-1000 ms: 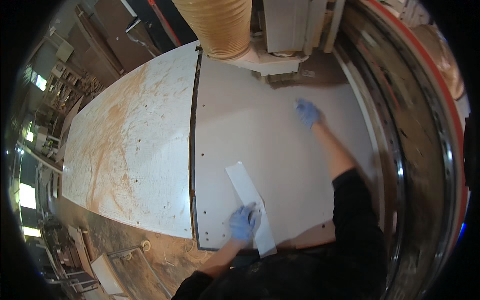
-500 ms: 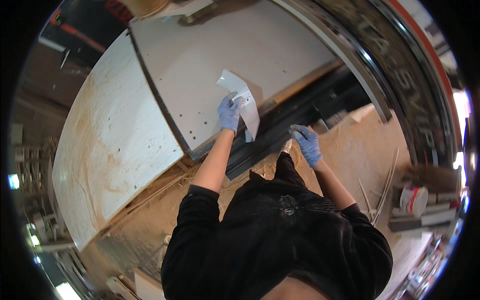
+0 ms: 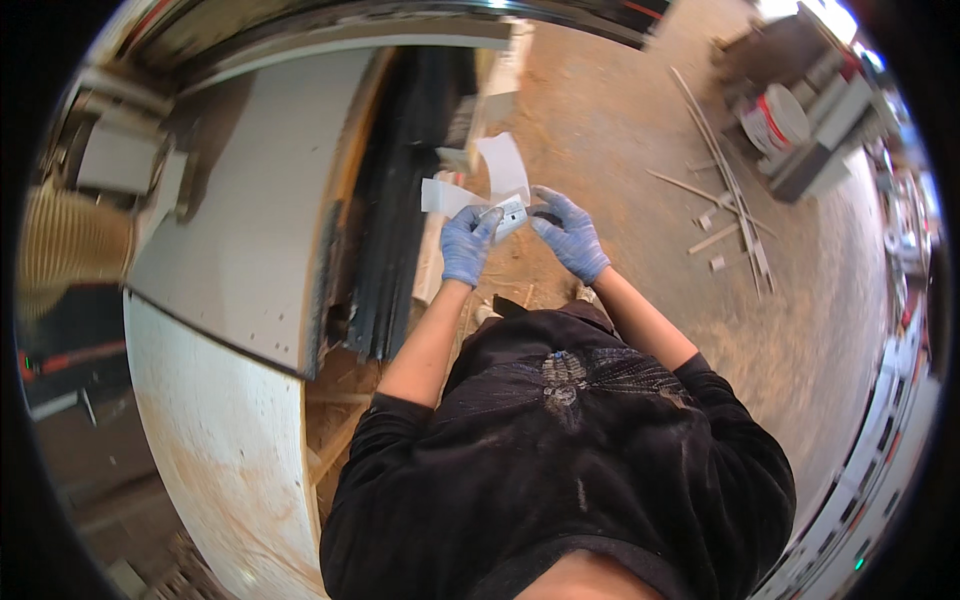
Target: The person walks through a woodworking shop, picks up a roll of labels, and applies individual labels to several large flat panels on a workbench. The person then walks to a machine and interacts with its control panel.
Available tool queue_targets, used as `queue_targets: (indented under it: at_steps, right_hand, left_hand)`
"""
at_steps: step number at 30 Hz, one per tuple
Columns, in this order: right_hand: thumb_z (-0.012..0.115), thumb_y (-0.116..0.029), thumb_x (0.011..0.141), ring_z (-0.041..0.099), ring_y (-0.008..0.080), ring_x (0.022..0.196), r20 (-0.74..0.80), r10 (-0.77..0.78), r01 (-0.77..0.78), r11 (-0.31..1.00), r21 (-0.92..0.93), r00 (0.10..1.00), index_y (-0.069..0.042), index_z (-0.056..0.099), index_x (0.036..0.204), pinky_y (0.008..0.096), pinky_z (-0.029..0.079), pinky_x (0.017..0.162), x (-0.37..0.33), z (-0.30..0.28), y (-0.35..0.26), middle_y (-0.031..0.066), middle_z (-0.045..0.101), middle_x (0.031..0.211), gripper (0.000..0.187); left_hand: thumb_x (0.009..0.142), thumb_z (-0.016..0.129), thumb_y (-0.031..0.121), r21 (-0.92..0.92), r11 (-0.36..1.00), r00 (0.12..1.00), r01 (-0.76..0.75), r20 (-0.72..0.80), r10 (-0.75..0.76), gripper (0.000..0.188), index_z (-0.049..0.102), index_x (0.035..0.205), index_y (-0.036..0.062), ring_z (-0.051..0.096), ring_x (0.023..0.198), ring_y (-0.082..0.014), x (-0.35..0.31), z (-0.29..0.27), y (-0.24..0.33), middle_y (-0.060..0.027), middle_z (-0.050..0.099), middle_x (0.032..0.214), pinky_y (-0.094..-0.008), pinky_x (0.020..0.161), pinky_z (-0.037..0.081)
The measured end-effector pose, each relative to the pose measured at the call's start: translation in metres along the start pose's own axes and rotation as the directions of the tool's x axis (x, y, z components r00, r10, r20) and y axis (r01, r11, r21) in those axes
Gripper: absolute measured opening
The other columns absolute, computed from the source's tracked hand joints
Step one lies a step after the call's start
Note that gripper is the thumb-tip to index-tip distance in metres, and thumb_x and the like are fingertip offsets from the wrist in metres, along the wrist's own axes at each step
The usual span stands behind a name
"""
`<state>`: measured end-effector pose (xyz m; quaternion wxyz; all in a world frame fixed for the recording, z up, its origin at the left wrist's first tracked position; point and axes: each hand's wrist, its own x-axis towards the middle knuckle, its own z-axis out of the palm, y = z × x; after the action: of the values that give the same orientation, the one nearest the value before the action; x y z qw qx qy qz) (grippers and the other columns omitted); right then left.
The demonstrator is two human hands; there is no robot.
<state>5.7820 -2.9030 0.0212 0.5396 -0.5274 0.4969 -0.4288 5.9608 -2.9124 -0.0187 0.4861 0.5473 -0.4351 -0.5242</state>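
Observation:
In front of me my left hand [image 3: 470,245], in a blue work glove with greyed fingertips, pinches a curled strip of white labels [image 3: 505,172]. One loose end of the strip sticks up and another points left. A small printed label [image 3: 511,215] shows at the fingertips, on the side toward my other hand. My right hand [image 3: 568,235], gloved the same way, is at this label's right edge with thumb and fingers bent together. What lies between its fingertips, if anything, is too small to tell.
To the left are a grey panel [image 3: 265,150] and a dust-stained white board [image 3: 210,440]. Dark long profiles [image 3: 395,190] run beside the panel. On the dusty floor at right lie thin wooden strips [image 3: 735,205], near a white bucket [image 3: 775,120] and stacked offcuts.
My view has turned right, away from the grey panel toward the floor. The label strip has come along in my left hand. My right hand has closed in from apart to the printed label.

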Motion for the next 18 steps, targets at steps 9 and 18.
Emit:
queue_targets:
  at_steps: [9, 18]
  right_hand:
    - [0.068, -0.02, 0.072, 0.059, 0.0273, 0.094, -0.281, -0.19, -0.023, 0.791, -0.611, 0.941, -0.014, 0.066, 0.098, 0.0361, 0.048, 0.08, -0.082, -0.197, 0.02, 0.0099, 0.062, 0.099, 0.026]
    - [0.067, -0.023, 0.074, 0.063, 0.0267, 0.073, -0.593, -0.093, -0.253, 0.844, -0.473, 0.8, -0.01, 0.068, 0.087, 0.0339, 0.05, 0.066, -0.157, -0.364, 0.044, 0.0114, 0.065, 0.084, 0.018]
  left_hand:
    - [0.08, 0.067, 0.033, 0.365, 0.882, 0.879, -0.299, 0.464, 0.106, 0.027, 0.063, 0.077, 0.0063, 0.051, 0.056, -0.0098, -0.026, 0.221, -0.007, -0.0044, 0.06, 0.064, -0.0269, 0.054, 0.043]
    - [0.081, 0.066, 0.026, 0.244, 0.951, 0.614, -0.192, 0.786, -0.078, 0.024, 0.064, 0.085, 0.0027, 0.054, 0.067, -0.008, -0.038, 0.426, -0.028, -0.0036, 0.064, 0.074, -0.0261, 0.062, 0.045]
